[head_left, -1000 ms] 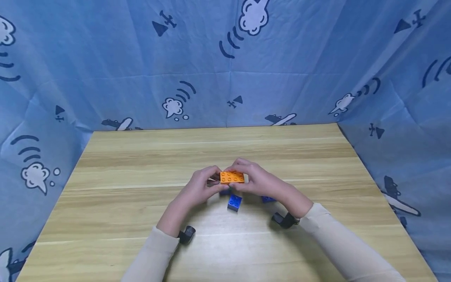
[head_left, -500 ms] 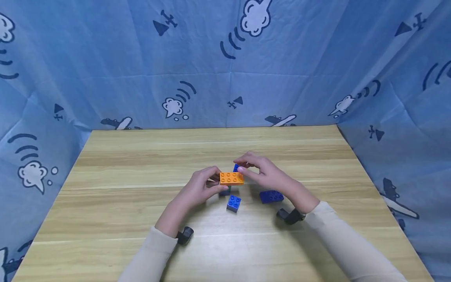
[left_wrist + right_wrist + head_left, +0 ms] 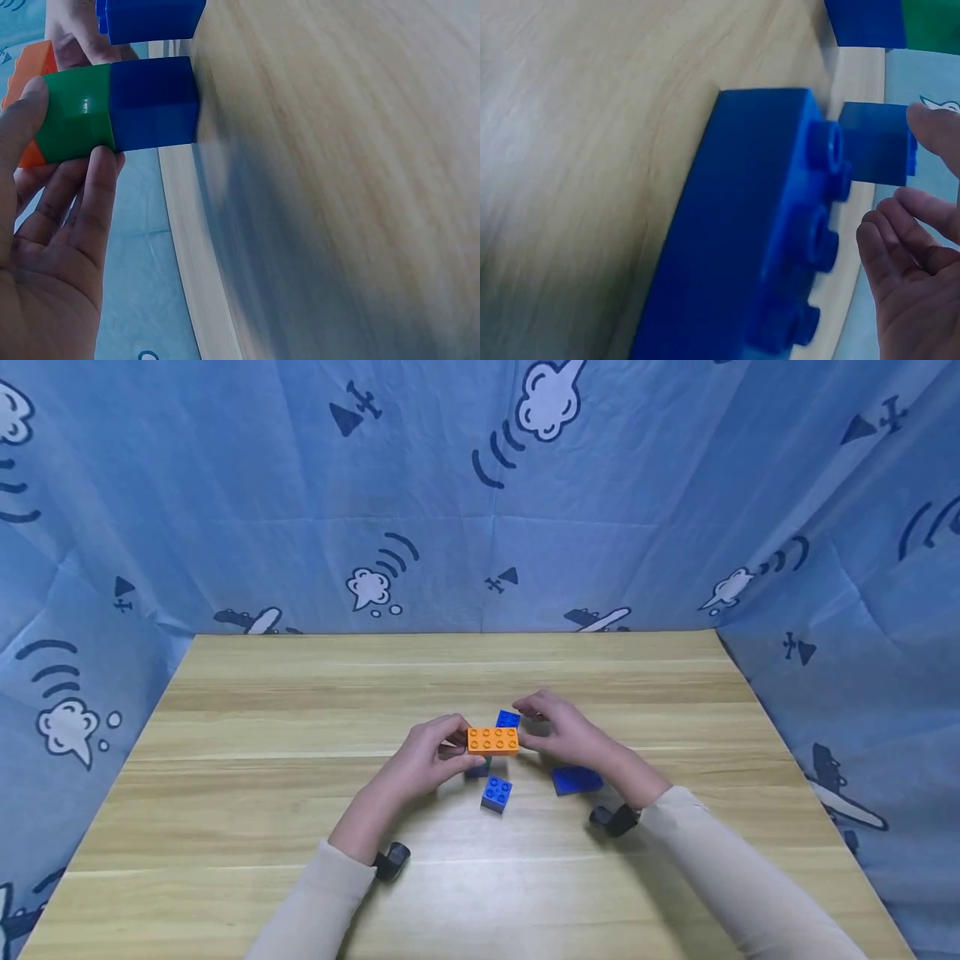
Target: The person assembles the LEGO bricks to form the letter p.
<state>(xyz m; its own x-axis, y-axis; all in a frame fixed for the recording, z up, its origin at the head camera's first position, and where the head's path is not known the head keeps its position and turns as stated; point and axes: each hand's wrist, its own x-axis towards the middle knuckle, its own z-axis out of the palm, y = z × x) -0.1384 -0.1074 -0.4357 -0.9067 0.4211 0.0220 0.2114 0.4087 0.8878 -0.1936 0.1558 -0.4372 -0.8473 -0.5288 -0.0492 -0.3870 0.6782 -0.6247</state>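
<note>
My left hand (image 3: 431,752) grips a stack of toy bricks between thumb and fingers. Its orange brick (image 3: 492,741) is on top, a green brick (image 3: 79,109) comes below, and a blue brick (image 3: 154,105) forms the base at the table. Behind the orange brick, a small blue brick (image 3: 507,718) shows partly covered. My right hand (image 3: 566,731) is just to the right of that brick, fingers and thumb spread, nothing held between them. In the right wrist view, the thumb overlaps the studded end of the small blue brick (image 3: 874,142).
Another small blue brick (image 3: 495,793) lies in front of the stack. A long blue brick (image 3: 577,780) rests on the wooden table (image 3: 300,693) beneath my right forearm. A blue patterned cloth (image 3: 420,468) hangs behind the table and along both sides.
My right hand has left the orange brick, reached the small blue brick behind it, then drawn slightly right with fingers apart. My left hand keeps its grip on the stack.
</note>
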